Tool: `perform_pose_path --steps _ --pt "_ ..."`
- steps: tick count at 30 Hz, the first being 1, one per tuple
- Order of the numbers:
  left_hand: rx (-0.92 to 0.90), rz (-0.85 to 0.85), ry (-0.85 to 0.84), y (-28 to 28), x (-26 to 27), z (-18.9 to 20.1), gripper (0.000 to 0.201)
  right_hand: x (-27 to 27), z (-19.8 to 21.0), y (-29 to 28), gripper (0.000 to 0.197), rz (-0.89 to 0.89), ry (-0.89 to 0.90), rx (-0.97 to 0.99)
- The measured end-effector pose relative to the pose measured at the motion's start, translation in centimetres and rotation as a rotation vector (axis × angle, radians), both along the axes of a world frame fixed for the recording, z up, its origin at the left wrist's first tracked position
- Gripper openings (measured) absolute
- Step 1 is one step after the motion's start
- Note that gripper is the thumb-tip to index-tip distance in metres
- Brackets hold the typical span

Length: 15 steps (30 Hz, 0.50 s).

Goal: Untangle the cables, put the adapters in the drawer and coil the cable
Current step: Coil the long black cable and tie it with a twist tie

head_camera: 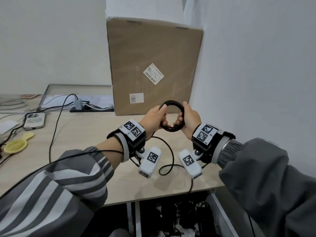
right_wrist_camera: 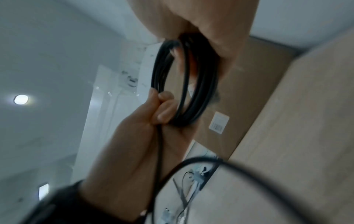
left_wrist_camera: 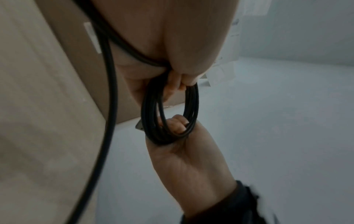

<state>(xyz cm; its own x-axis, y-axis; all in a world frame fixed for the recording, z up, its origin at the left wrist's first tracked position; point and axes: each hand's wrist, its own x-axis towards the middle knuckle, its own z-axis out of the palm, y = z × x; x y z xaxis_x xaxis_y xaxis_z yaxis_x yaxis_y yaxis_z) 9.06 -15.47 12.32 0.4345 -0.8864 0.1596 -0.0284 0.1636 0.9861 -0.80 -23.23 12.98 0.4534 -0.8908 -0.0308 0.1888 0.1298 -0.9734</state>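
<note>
A black cable coil (head_camera: 172, 130) of several loops hangs in the air in front of the cardboard box. My left hand (head_camera: 156, 117) grips its left side, fingers curled through the ring. My right hand (head_camera: 189, 117) grips the right side, thumb on top. The loose cable tail (head_camera: 171, 156) drops from the left hand, loops on the table and runs over the front edge. In the left wrist view the coil (left_wrist_camera: 192, 103) spans from my left hand (left_wrist_camera: 172, 45) to the right hand (left_wrist_camera: 182, 151). In the right wrist view the coil (right_wrist_camera: 160, 68) does the same. No drawer is in view.
A tall cardboard box (head_camera: 153, 65) stands against the wall behind the hands. A power strip (head_camera: 92, 109) with a grey charger (head_camera: 77, 103) lies at back left. A phone (head_camera: 35, 120) and a yellow plastic piece (head_camera: 17, 144) sit at left. Another black cable (head_camera: 56, 125) crosses the table (head_camera: 95, 142).
</note>
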Motion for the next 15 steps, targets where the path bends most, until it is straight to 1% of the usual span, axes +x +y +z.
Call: perform_pose_path --steps 1,2,4,5,6,7,8,9,11,13,15 --pt "0.031 0.016 -0.111 0.0 0.1 0.3 0.030 -0.2 0.4 0.0 0.050 0.059 0.045 -0.008" --pt "0.077 0.011 -0.285 0.1 0.2 0.5 0.030 -0.6 0.8 -0.3 0.052 0.116 0.120 -0.045" --pt "0.205 -0.032 -0.645 0.3 -0.1 1.2 0.028 -1.0 1.4 -0.7 0.057 0.212 0.342 -0.190" --pt "0.242 -0.049 -0.763 0.3 -0.5 1.6 0.027 -1.0 1.4 -0.7 0.060 0.231 0.462 -0.292" --pt "0.252 -0.064 -0.804 0.3 -0.8 1.8 0.025 -0.9 1.4 -0.5 0.062 0.209 0.559 -0.396" --pt "0.246 -0.069 -0.784 0.2 -1.1 2.0 0.024 -0.8 1.2 -0.5 0.062 0.148 0.611 -0.478" --pt "0.222 -0.060 -0.736 0.0 -1.1 1.8 0.024 -0.8 1.0 -0.6 0.061 0.083 0.608 -0.518" --pt "0.182 -0.043 -0.684 0.0 -0.9 1.6 0.022 -0.8 0.9 -0.7 0.057 0.032 0.550 -0.504" --pt "0.095 -0.031 -0.589 0.2 -0.4 1.0 0.018 -0.9 0.8 -1.1 0.048 -0.028 0.344 -0.356" --pt "0.023 -0.070 -0.482 0.7 -0.1 0.5 0.013 -1.2 0.8 -1.2 0.039 -0.047 0.146 -0.162" --pt "0.020 -0.051 -0.451 1.1 -0.1 0.0 0.018 -1.4 0.6 -0.9 0.036 -0.068 0.016 -0.042"
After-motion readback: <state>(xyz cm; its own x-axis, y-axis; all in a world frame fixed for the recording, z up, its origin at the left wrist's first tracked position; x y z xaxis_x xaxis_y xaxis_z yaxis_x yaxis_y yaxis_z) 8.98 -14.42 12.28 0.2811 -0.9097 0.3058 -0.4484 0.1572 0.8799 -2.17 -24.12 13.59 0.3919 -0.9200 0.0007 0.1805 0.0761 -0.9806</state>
